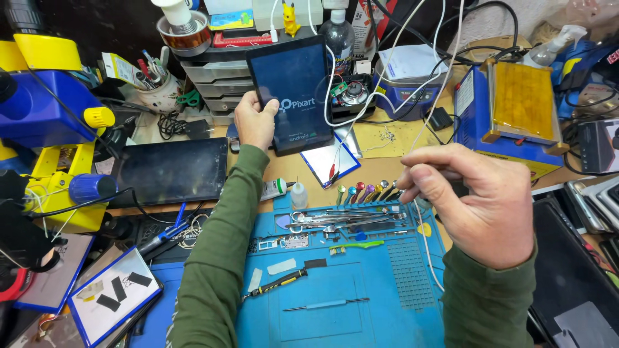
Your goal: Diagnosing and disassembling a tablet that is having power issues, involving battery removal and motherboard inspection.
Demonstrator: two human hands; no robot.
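Note:
My left hand [255, 121] grips the lower left edge of a dark tablet [291, 90], holding it upright over the bench with its screen lit and showing a logo. My right hand [474, 200] is raised near the camera with its fingers pinched on a thin white cable [427, 241] that runs down over the blue work mat [361, 303] and up toward the back of the bench. Both arms wear green sleeves.
A second dark tablet [169, 171] lies flat at the left beside a blue and yellow microscope [55, 122]. Tweezers and screwdrivers [348, 219] sit on the mat. A blue heating plate [516, 106], small drawers [216, 80] and tangled wires crowd the back.

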